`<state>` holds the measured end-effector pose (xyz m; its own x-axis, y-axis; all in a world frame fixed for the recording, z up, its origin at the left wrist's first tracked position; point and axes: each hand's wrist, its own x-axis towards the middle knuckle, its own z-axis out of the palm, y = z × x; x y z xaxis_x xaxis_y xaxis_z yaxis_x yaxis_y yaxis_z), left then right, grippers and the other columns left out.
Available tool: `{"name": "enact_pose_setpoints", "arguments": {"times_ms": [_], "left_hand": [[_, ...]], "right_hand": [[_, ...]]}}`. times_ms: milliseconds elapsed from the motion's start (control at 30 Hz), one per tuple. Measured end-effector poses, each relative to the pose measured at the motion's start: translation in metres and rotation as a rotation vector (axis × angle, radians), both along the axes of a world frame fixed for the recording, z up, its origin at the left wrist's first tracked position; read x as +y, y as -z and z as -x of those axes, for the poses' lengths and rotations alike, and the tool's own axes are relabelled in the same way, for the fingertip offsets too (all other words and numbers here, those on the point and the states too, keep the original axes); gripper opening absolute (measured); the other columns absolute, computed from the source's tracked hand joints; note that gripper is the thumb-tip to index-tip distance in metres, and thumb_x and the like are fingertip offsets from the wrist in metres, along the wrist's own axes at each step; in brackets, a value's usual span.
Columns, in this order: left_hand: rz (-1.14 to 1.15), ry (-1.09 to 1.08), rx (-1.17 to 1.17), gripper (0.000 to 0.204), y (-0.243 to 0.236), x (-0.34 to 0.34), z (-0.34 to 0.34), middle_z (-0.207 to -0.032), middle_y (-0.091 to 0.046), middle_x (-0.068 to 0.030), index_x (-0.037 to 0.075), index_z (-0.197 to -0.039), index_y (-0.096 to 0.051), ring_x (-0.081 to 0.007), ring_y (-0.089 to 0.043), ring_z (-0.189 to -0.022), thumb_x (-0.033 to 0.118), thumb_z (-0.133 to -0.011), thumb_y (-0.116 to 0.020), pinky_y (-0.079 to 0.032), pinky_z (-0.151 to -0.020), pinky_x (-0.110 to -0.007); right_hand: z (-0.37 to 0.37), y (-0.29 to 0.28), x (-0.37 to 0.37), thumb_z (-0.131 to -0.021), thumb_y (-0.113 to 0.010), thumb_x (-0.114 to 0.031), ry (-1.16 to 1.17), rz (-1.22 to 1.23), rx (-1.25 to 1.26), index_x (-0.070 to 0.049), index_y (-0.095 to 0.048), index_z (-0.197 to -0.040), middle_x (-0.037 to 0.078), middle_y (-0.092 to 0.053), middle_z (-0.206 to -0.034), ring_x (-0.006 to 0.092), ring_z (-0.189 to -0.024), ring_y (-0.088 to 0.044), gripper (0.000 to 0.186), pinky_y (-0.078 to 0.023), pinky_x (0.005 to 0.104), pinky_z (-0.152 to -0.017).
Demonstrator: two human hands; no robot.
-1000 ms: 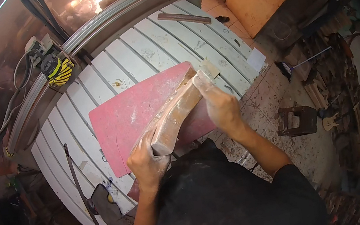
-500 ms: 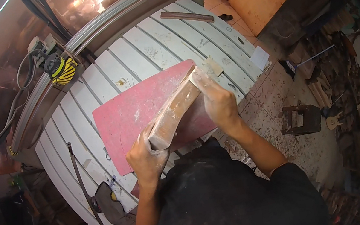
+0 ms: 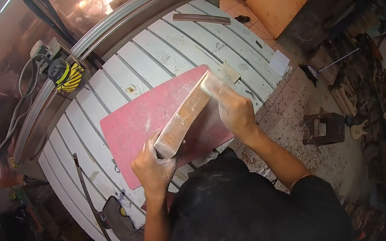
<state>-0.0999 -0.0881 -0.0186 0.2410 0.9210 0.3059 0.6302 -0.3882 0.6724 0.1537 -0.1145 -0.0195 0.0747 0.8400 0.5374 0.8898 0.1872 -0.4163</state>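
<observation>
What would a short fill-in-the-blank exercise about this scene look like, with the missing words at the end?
1. The left hand holds the near end of the dusty wooden piece, while the right hand is at its ____ end.
2. The striped machine part at the upper left pairs yellow with ____.
3. In this view, the white sheet of paper lies by the ____ edge of the slatted table.

Missing words: far; black; right.

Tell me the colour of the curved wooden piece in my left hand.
Brown with whitish patches; the curved wooden piece shows best in the head view.
</observation>
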Motion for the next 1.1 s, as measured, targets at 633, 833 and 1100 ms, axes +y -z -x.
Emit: {"name": "enact_pose_setpoints", "arguments": {"times_ms": [633,833,1100], "left_hand": [[-0.037,0.022,-0.041,0.054,0.002,0.001,0.0,-0.095,-0.078,-0.018,0.007,-0.122,-0.076,-0.036,-0.078,-0.084,0.02,-0.072,-0.094,-0.06,-0.073,-0.041],[-0.003,0.001,-0.042,0.055,-0.001,0.002,-0.001,-0.093,-0.078,-0.0179,0.007,-0.122,-0.076,-0.0352,-0.078,-0.081,0.02,-0.072,-0.094,-0.06,-0.072,-0.041],[0.012,0.004,0.02,0.057,-0.006,0.008,0.001,-0.096,-0.081,-0.017,0.002,-0.121,-0.076,-0.0259,-0.082,-0.089,0.027,-0.076,-0.099,-0.061,-0.079,-0.036]], "right_hand": [[0.02,0.024,-0.013,-0.09,-0.056,0.005,0.038,0.028,-0.082,-0.011,-0.079,-0.129,0.02,-0.076,-0.125,0.0313,-0.085,-0.077,0.048,-0.063,0.0391,-0.075],[0.018,0.017,-0.01,-0.091,-0.056,0.007,0.07,0.038,-0.102,-0.011,-0.076,-0.134,0.018,-0.075,-0.133,0.0306,-0.087,-0.079,0.051,-0.065,0.0384,-0.075],[0.023,0.008,-0.008,-0.101,-0.057,0.001,0.061,0.02,-0.037,-0.01,-0.075,-0.135,0.016,-0.075,-0.132,0.0297,-0.104,-0.079,0.04,-0.064,0.0344,-0.084]]}}
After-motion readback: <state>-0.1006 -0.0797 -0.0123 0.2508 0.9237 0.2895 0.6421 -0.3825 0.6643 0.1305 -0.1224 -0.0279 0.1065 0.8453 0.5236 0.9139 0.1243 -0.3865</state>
